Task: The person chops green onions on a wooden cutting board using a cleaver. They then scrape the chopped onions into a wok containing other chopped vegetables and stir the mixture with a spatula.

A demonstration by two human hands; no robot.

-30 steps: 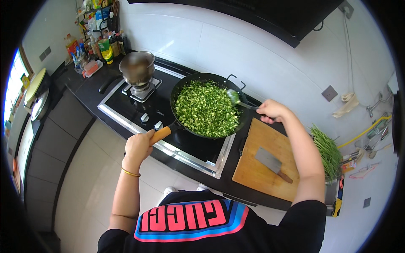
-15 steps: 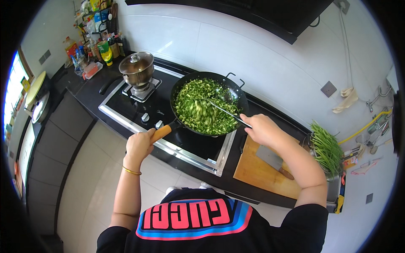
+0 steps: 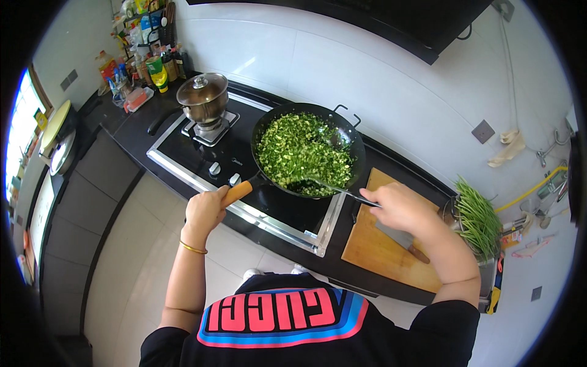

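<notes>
My left hand (image 3: 205,211) is closed round the wooden handle (image 3: 237,194) of a black wok (image 3: 358,160) on the right side of the stove. Chopped green vegetables with pale yellow bits (image 3: 302,145) fill most of the wok. In my right hand (image 3: 396,205) is the dark grip of a metal spatula (image 3: 342,190). Its shaft slopes left and down into the greens near the wok's front rim, and its head is buried among them.
A lidded steel pot (image 3: 205,104) stands on the left burner. Right of the stove, a cleaver (image 3: 400,238) lies on a wooden cutting board (image 3: 379,257), partly under my right forearm. Long green stalks (image 3: 478,220) fill a bowl beyond it. Bottles (image 3: 166,64) crowd the back left corner.
My right hand has drawn the spatula nearer and to the right; its head went from mid-wok to the front of the greens. My left hand stays on the handle.
</notes>
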